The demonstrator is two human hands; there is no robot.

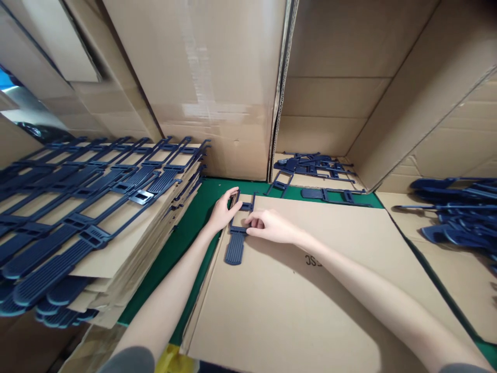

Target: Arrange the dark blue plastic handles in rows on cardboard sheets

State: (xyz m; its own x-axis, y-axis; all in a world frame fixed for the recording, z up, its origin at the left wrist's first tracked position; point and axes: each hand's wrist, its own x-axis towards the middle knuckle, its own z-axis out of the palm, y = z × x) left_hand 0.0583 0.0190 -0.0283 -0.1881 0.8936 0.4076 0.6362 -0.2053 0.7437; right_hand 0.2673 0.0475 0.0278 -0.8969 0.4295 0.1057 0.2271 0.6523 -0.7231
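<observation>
A dark blue plastic part (pixel 235 249), with a ribbed paddle and an open two-rail frame, lies at the far left corner of a cardboard sheet (pixel 310 305). Its paddle points toward me. My left hand (pixel 223 211) is closed around the left rail near the frame's far end, thumb on the inner side. The fingers of my right hand (pixel 269 226) are curled and pinch at the right rail, close to where the frame meets the paddle. My fingers hide parts of both rails.
At left, layered cardboard sheets (pixel 120 254) carry rows of similar blue parts (pixel 54 259). More parts lie in a heap (pixel 310 166) before an open carton (pixel 334 98), and others (pixel 458 212) at right. Tall carton walls (pixel 217 88) stand behind the green table surface (pixel 198 212).
</observation>
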